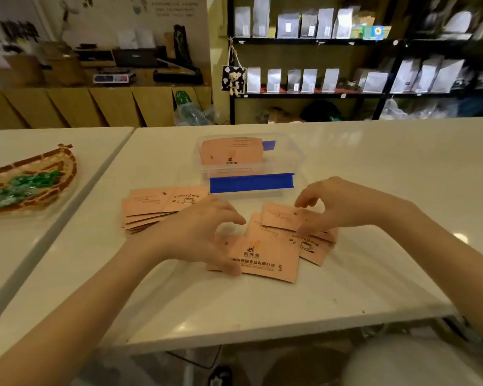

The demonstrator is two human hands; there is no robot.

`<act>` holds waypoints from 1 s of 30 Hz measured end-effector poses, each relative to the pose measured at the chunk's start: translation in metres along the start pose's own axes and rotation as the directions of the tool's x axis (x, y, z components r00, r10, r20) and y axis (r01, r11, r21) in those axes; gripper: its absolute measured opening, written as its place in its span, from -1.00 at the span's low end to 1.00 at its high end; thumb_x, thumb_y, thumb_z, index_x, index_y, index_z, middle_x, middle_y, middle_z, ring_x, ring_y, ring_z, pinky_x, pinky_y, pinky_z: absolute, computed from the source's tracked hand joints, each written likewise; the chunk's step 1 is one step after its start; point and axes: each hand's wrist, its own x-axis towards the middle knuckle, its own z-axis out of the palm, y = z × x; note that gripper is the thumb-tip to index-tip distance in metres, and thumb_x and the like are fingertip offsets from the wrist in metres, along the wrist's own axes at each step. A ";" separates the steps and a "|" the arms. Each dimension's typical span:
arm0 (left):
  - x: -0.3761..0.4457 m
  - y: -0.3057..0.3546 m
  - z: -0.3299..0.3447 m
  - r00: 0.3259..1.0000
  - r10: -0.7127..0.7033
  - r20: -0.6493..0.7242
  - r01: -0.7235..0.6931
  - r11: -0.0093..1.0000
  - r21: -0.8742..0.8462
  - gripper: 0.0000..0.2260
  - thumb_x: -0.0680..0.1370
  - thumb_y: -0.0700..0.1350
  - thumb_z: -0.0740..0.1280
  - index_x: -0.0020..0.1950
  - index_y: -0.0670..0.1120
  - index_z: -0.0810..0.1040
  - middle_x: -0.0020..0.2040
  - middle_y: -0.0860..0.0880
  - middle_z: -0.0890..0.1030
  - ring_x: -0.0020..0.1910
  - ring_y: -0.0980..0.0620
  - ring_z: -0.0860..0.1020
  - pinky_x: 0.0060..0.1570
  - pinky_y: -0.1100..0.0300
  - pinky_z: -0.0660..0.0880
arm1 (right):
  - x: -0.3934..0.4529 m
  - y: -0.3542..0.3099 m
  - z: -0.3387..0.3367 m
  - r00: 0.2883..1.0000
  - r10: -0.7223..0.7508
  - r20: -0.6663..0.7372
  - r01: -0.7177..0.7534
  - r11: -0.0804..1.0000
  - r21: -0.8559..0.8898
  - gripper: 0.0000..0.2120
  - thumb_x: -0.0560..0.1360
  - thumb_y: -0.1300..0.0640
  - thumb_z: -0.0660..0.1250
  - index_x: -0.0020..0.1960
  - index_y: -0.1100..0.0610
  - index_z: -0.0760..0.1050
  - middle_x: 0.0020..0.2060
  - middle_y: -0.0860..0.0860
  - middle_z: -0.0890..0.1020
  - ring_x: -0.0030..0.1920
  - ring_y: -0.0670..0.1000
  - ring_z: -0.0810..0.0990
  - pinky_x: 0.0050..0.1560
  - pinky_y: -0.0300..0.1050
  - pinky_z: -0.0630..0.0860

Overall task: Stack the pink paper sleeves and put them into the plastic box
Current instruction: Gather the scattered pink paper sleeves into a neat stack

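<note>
Several pink paper sleeves [265,257] lie loosely overlapped on the white table in front of me. My left hand [198,232] hovers over their left edge with curled, spread fingers, its thumb touching the front sleeve. My right hand [343,204] is over the right side, fingertips resting on the upper sleeve [279,217]. Neither hand clearly grips anything. A fanned pile of more pink sleeves [154,208] sits to the left. Behind stands the clear plastic box [296,160] with a blue clip, holding a stack of pink sleeves [232,151].
A woven tray [39,165] with green wrapped sweets rests on the neighbouring table at left, across a narrow gap. The table's front edge runs just below my forearms. Shelves with silver bags stand behind the table.
</note>
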 end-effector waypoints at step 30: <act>-0.054 -0.085 -0.036 0.841 -0.353 -0.410 0.238 0.922 -0.305 -0.27 0.22 0.10 0.49 0.33 0.11 0.27 0.04 0.11 0.55 0.05 0.12 0.46 0.11 0.19 0.39 | 0.052 -0.084 -0.023 0.840 -0.320 -0.438 0.399 0.912 0.100 -0.62 0.32 -0.18 0.35 0.06 -0.02 0.54 -0.04 -0.12 0.57 -0.06 -0.08 0.48 -0.06 -0.16 0.47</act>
